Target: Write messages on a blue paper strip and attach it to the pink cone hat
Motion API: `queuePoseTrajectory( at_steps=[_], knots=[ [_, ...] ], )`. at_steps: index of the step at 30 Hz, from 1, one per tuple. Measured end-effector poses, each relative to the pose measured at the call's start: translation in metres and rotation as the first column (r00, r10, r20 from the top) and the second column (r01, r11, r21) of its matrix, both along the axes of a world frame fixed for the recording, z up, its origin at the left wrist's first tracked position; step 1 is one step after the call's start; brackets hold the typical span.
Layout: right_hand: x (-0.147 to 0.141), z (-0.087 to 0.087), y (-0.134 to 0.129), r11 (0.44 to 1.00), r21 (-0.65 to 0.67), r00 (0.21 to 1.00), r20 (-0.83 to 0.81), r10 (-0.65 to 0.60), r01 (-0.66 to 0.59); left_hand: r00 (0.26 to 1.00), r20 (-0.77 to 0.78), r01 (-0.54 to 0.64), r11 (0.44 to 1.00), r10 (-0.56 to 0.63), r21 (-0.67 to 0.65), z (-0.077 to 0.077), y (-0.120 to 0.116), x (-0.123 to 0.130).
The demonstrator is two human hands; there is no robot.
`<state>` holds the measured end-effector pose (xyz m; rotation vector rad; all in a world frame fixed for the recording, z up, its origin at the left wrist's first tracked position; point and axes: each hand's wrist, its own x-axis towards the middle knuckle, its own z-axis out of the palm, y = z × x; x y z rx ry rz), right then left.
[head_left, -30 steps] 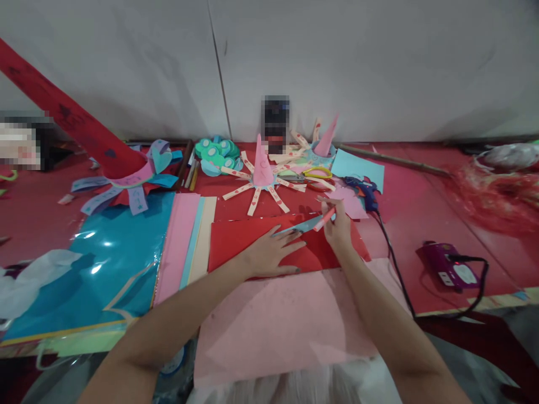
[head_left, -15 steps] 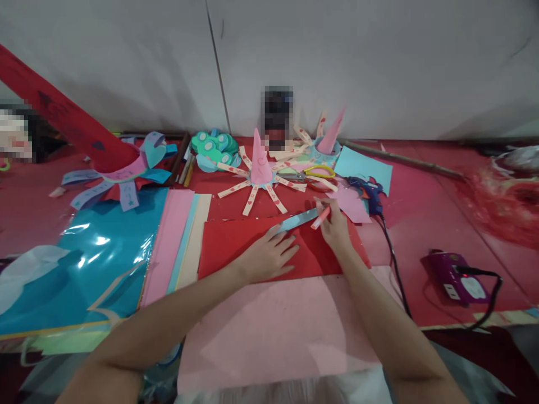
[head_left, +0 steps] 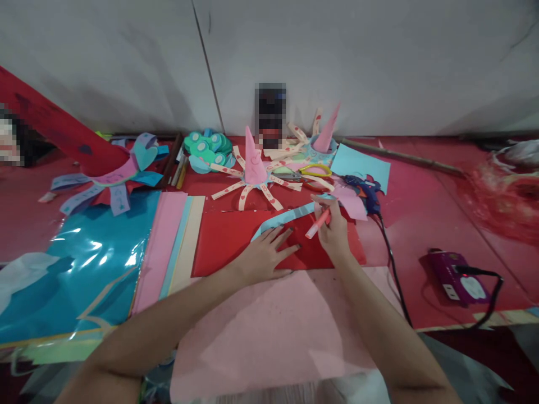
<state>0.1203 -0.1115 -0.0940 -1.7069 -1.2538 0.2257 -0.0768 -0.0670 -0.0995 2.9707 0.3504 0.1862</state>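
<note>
Head view: red table (head_left: pixel 404 264) before grey wall (head_left: pixel 379 62); right grip (head_left: pixel 336 231) holding marker (head_left: pixel 314 229), left grip (head_left: pixel 261 258) spread, apparently touching blue strip (head_left: pixel 286 217).

A grey wall (head_left: pixel 379 67) with a dark seam (head_left: pixel 208 67) backs a red table (head_left: pixel 421 224).

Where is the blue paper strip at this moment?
In the head view, the blue strip is near the centre, mostly over the red sheet, running from the left hand to the right hand.
</note>
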Motion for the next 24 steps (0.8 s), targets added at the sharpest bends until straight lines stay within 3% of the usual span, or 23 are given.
queuePoseTrajectory(
  at_steps=[8, 19, 24],
  knots=[
    [-0.005, -0.003, 0.0, 1.0, -0.019, 1.0, -0.01, 0.015, -0.015, 0.992, 0.094, -0.081, 0.997, 0.08, 0.0, -0.006, 0.004, 0.008],
    [-0.005, -0.01, 0.001, 0.999, -0.046, 1.0, -0.019, 0.012, -0.013, 0.99, 0.102, -0.094, 0.994, 0.098, -0.047, -0.008, 0.011, 0.015],
    [-0.014, -0.008, 0.002, 1.0, 0.008, 1.0, -0.009, 0.016, -0.016, 0.988, 0.118, -0.087, 0.991, 0.099, -0.104, -0.011, 0.012, 0.017]
  ],
)
